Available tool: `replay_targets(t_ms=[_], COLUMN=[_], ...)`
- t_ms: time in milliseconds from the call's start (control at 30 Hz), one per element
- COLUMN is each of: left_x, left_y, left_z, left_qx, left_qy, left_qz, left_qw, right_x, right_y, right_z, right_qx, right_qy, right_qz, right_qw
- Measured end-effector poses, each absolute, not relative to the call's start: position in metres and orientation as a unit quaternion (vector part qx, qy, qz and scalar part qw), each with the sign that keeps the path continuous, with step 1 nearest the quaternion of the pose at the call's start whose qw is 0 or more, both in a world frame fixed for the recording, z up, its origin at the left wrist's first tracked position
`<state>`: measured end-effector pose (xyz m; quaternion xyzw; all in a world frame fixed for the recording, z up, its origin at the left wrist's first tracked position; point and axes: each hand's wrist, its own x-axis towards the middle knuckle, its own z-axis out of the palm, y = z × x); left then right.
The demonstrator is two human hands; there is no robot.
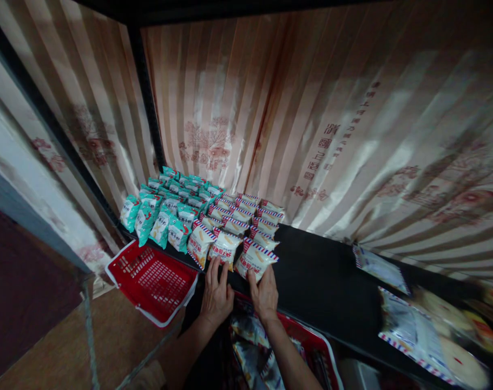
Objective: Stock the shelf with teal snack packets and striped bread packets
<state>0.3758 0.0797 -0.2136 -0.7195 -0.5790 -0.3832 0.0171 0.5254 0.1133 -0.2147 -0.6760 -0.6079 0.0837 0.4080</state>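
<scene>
My left hand has its fingers stretched out, the tips resting against the lower front of a white snack bag in the front row. Beside it, my right hand grips the bottom of the row's rightmost snack bag, thumb on its face and fingers at its right side. These white bags with red-and-blue striped edges stand in several rows on a black shelf. To their left, teal snack bags stand packed in rows.
A red basket with a white rim sits at lower left. Below my arms, another red basket holds several dark and silvery packages. Flat packages lie on the shelf's right part. A black post and striped curtain bound the shelf.
</scene>
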Motion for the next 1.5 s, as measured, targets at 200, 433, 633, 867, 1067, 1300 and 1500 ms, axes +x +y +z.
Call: replay_targets(t_ms=[200, 433, 633, 867, 1067, 1300, 1500], left_x=[0.375, 0.375, 0.371, 0.362, 0.364, 0.366, 0.380], left_y=[0.079, 0.078, 0.076, 0.082, 0.087, 0.079, 0.062], left_z=[-0.211, -0.211, -0.211, -0.213, -0.213, -0.212, -0.211], left_qx=[-0.721, -0.720, -0.686, -0.593, -0.616, -0.641, -0.852], left_qy=[-0.573, -0.577, -0.584, -0.623, -0.618, -0.593, -0.398], left_qz=[-0.389, -0.385, -0.433, -0.511, -0.488, -0.485, -0.338], left_qw=[0.021, 0.000, 0.015, 0.001, -0.024, 0.038, 0.049], right_x=[0.525, 0.524, 0.524, 0.524, 0.523, 0.524, 0.525], right_y=[0.113, 0.113, 0.112, 0.112, 0.113, 0.112, 0.112], right_z=[-0.215, -0.213, -0.212, -0.214, -0.213, -0.214, -0.220], right_qx=[-0.675, -0.672, -0.679, -0.678, -0.686, -0.681, -0.678], right_qy=[-0.609, -0.613, -0.610, -0.606, -0.601, -0.606, -0.607], right_qz=[0.075, 0.075, 0.087, 0.088, 0.089, 0.085, 0.085], right_qw=[0.410, 0.408, 0.399, 0.406, 0.400, 0.403, 0.405])
